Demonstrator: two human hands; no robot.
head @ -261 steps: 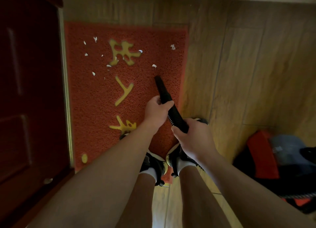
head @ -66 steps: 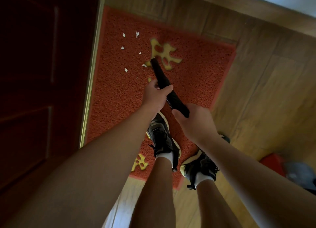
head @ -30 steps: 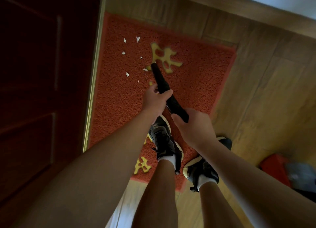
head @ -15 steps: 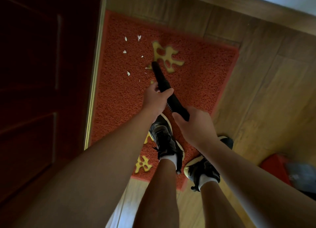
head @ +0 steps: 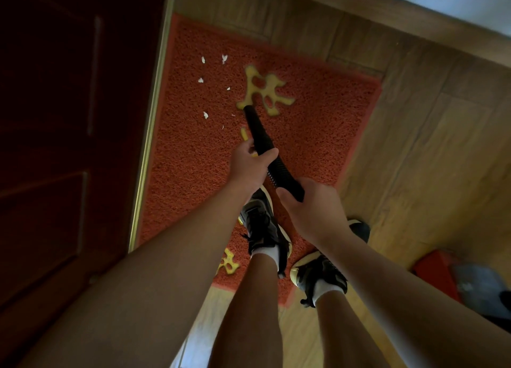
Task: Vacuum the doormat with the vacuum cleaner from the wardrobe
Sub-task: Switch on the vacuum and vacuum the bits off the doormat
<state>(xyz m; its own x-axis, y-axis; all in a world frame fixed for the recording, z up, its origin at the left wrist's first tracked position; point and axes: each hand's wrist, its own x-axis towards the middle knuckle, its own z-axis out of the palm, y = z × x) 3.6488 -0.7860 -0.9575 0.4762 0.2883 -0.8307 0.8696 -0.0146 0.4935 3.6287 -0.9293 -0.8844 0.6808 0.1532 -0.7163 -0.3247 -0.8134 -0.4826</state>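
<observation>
Nozzle tip advanced to the yellow character (head: 264,94); both hands, left hand (head: 250,166) and right hand (head: 312,215), closed around the vacuum hose (head: 262,139) over the doormat (head: 318,135); risk: white scraps (head: 205,115) toward the doormat's door-side edge missed.

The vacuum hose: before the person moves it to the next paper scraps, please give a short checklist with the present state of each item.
1. Both hands hold the hose: ok. The left hand grips further forward, the right hand further back.
2. Hose tip on the doormat: ok, it lies by the yellow character.
3. Scraps remaining: not ok. White paper scraps lie left of the tip, towards the door.
4. Free path to the scraps: ok, only bare mat lies between.
5. Feet off the area to clean: ok, the shoes stand at the near end.
6. Suction running: cannot tell.
</observation>
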